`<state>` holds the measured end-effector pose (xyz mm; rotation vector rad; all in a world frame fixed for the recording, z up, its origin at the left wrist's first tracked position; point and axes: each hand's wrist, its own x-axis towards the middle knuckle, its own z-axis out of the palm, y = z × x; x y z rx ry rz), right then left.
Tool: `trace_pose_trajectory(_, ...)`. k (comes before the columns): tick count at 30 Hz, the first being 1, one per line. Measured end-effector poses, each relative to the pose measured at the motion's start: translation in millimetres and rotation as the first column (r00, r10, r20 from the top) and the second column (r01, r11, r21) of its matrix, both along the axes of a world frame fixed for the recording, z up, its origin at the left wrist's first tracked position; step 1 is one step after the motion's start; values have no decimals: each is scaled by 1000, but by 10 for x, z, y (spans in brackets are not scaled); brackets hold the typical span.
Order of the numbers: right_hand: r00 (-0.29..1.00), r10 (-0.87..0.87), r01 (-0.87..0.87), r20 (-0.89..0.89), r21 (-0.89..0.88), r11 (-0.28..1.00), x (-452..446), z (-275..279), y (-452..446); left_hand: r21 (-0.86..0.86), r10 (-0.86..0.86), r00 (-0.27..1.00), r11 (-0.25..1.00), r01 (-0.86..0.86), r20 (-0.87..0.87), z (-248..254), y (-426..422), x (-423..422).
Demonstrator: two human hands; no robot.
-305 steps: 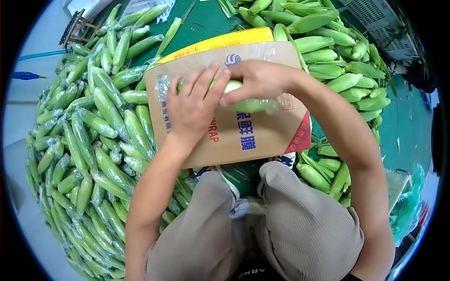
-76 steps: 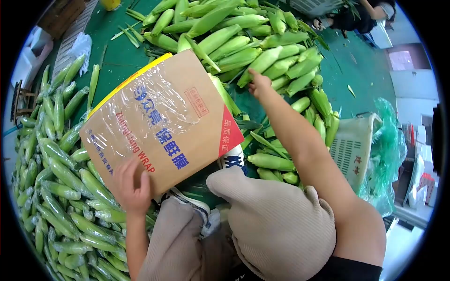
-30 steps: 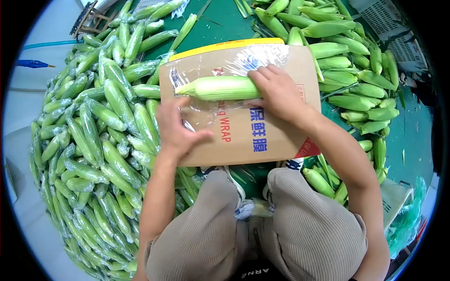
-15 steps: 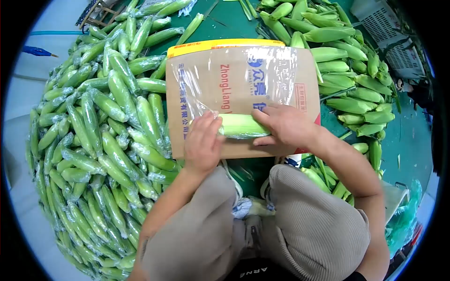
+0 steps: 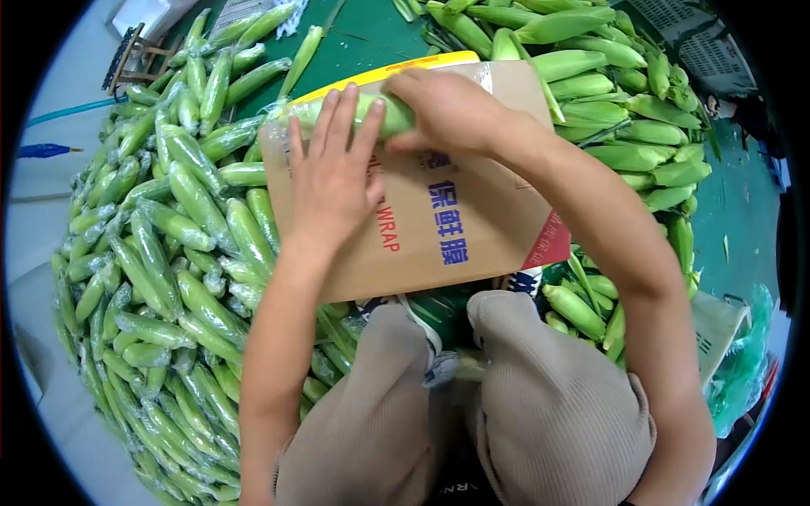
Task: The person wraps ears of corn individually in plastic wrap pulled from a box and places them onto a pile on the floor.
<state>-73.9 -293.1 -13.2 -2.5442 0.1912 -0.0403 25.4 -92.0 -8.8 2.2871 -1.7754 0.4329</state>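
Note:
An ear of corn (image 5: 393, 118) in green husk lies across the far end of a cardboard box (image 5: 481, 202) printed with "WRAP". My left hand (image 5: 333, 173) rests over its left part, fingers stretched and spread. Around its right end curls my right hand (image 5: 443, 105), thumb on the near side. Shiny clear film shows near the box's far left corner, and the yellow edge (image 5: 396, 67) of the box runs behind the hands. How far the film wraps the ear is hidden by my fingers.
Film-wrapped corn (image 5: 152, 278) is heaped at the left. Unwrapped ears (image 5: 624, 110) are piled at the right, with several more (image 5: 578, 308) by my knee. White crates (image 5: 696, 42) stand at the far right, and green plastic (image 5: 742, 371) lies lower right.
Both hands have moved the ear away from me, from the box's middle to its far edge. The film that covered the box top no longer spreads over it. The left fingers have spread.

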Motion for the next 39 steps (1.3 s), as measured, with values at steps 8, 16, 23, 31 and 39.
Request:
trace_pose_trajectory(8, 980, 192, -199, 54, 180, 963, -44, -9, -113, 208, -113, 896, 953, 221, -430, 39, 231, -199)
trace_pose_trajectory(16, 947, 315, -280, 60, -326, 903, -219, -557, 362, 533, 212, 561, 679, 504, -800, 415, 396, -456)
trace_pose_trajectory(23, 867, 427, -429, 257, -52, 902, -584, -394, 512, 231, 432, -30, 538, 811, -901, 11, 1250, -902)
trace_pose_trajectory(31, 824, 437, 84, -360, 841, 535, -1737, -281, 1317, 106, 95, 53, 958, 266, -994, 347, 1759, -465)
trace_pose_trajectory(39, 998, 61, -24, -18, 781, 624, -443, 411, 1986, -359, -582, -115, 631, -687, -805, 10, 1294, -831)
